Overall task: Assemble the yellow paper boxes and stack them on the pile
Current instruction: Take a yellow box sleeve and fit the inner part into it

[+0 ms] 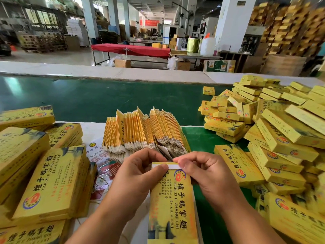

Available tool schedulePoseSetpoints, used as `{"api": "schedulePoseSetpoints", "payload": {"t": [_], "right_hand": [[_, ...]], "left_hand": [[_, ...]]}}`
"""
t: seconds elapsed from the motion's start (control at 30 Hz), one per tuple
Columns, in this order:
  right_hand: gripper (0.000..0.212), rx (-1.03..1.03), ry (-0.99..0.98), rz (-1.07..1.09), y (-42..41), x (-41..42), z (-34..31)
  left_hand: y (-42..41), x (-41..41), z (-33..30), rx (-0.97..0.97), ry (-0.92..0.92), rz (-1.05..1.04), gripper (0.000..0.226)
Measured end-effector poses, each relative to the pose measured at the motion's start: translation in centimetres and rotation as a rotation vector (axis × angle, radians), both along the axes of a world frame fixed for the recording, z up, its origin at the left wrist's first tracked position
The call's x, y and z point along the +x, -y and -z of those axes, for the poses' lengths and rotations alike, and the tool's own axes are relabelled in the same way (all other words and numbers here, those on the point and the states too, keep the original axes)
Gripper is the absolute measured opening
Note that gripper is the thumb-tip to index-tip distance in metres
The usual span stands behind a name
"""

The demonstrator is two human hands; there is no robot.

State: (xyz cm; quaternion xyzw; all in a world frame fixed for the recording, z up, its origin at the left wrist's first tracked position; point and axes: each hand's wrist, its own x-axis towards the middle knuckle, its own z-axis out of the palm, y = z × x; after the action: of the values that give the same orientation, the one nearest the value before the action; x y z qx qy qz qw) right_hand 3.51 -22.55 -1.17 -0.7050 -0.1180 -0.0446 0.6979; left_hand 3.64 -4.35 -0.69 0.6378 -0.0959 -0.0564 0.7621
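Yellow paper box (173, 199), one, lies flat at centre on the surface (207, 136). Left hand (139, 171) and right hand (202, 170) each pinch its white top flap. One fanned bundle of flat blanks (144, 131) stands behind. Pile (281, 131) at right: count uncertain, several dozen.

The green belt (98, 97) at 11 to 12 o'clock offers open passage. Upright flat blanks (144, 131) block 12 o'clock, stacked boxes (44, 173) crowd 9 o'clock, and the box pile (274, 131) fills 2 to 4 o'clock.
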Motion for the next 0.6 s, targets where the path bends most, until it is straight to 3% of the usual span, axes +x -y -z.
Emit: {"api": "schedulePoseSetpoints", "payload": {"t": [0.1,0.23,0.37,0.47,0.6], "right_hand": [[0.003,-0.078,0.009,-0.001,-0.1,0.0,0.0],[0.015,-0.155,0.166,0.227,-0.5,-0.4,0.2],[0.019,-0.231,0.309,0.372,-1.5,-1.2,0.2],[0.009,-0.209,0.246,0.249,-2.1,-1.5,0.0],[0.022,-0.138,0.165,0.210,-1.8,-1.3,0.0]], "left_hand": [[0.4,-0.3,-0.2,0.097,0.049,-0.088,0.016],[1.1,-0.9,0.0,0.491,0.264,-0.345,0.036],[2.1,-1.7,0.8,0.878,0.385,-0.358,0.084],[2.4,-1.9,1.1,0.930,0.445,-0.334,0.079],[2.1,-1.7,1.2,0.955,0.518,-0.348,0.067]]}}
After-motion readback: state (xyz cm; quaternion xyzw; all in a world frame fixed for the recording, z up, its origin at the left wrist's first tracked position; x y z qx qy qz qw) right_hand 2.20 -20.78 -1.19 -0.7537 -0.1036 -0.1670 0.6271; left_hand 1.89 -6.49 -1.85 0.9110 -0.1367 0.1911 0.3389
